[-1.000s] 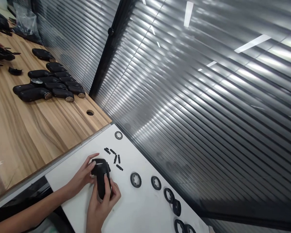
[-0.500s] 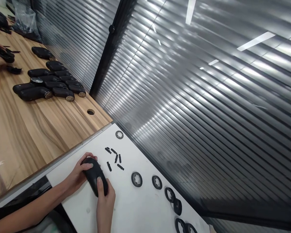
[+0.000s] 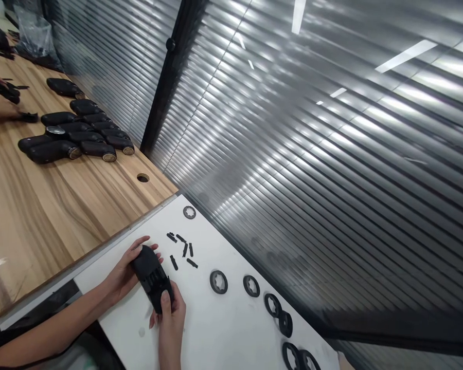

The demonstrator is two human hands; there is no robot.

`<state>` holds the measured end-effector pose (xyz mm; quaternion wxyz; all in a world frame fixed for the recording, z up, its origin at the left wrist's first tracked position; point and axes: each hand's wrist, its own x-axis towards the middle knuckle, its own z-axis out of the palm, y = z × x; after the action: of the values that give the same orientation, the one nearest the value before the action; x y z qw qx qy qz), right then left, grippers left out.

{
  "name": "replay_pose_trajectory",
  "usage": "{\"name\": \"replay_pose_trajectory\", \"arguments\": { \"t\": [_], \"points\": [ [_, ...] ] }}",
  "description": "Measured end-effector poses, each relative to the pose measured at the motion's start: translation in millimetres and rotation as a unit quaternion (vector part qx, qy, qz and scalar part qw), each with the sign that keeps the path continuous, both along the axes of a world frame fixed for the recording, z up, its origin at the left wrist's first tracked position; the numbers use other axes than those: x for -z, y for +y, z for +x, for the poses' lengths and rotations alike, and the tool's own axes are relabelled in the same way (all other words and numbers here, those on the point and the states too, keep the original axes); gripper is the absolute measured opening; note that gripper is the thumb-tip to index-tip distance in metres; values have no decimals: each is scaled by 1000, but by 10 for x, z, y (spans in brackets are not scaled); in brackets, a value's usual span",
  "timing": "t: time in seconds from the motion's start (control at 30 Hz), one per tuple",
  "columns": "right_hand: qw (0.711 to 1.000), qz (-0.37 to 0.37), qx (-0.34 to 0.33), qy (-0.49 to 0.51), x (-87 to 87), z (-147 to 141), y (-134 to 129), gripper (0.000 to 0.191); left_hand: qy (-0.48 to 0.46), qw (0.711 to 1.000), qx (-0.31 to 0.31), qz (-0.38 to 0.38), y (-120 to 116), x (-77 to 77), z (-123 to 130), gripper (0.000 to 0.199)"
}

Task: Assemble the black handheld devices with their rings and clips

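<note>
Both my hands hold a black oval plastic device (image 3: 152, 275) over a white board (image 3: 216, 324). My left hand (image 3: 129, 271) cups its upper end, and my right hand (image 3: 170, 318) grips its lower end. The device's ribbed, slotted face points up. Small black strips (image 3: 181, 248) lie just beyond my fingers. Several black rings with star-shaped holes, such as one (image 3: 218, 282), lie to the right on the board.
A wooden table (image 3: 61, 216) with a round hole (image 3: 142, 178) carries rows of black devices (image 3: 73, 136). At its far left, a co-worker's hands (image 3: 0, 97) hold another device. A ribbed glass wall (image 3: 293, 154) runs along the board's far edge.
The device has turned in my hands and now lies tilted, with its ribbed, slotted face showing. My right hand has slid toward its lower end. The co-worker's hand has moved onto a small black piece.
</note>
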<state>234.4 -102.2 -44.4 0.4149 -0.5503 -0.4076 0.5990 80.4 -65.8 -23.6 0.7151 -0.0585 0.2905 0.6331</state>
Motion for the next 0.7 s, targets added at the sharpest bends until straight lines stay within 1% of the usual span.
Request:
{"name": "replay_pose_trajectory", "arguments": {
  "t": [0.1, 0.17, 0.27, 0.37, 0.43, 0.53, 0.6, 0.7],
  "points": [
    [999, 20, -29, 2, 15, 4, -9, 85, -16, 1000, -7, 0, -6, -17, -8, 63],
    [999, 20, -26, -1, 24, 19, -35, 85, -17, 1000, -18, -15, -5, -35, -12, 52],
    [999, 20, 29, -6, -4, 17, -73, 77, -10, 999, -24, -33, 7, -58, -12, 42],
    [994, 35, 100, 9, -59, -21, -95, 71, -9, 1000, -23, -20, 25, -59, -5, 40],
    [992, 44, 118, 21, -76, -48, -102, 71, -4, 1000, -21, -10, 33, -46, -1, 41],
    [992, 54, 116, 8, -46, -79, -111, 70, 9, 1000, -18, -2, 30, -19, -2, 43],
    [992, 67, 101, -30, 6, -96, -119, 67, 17, 1000, -15, 1, 22, -1, -7, 44],
    [986, 106, 75, -104, 104, -117, -123, 60, 22, 1000, -17, 0, 11, 12, -15, 45]
  ]
}}
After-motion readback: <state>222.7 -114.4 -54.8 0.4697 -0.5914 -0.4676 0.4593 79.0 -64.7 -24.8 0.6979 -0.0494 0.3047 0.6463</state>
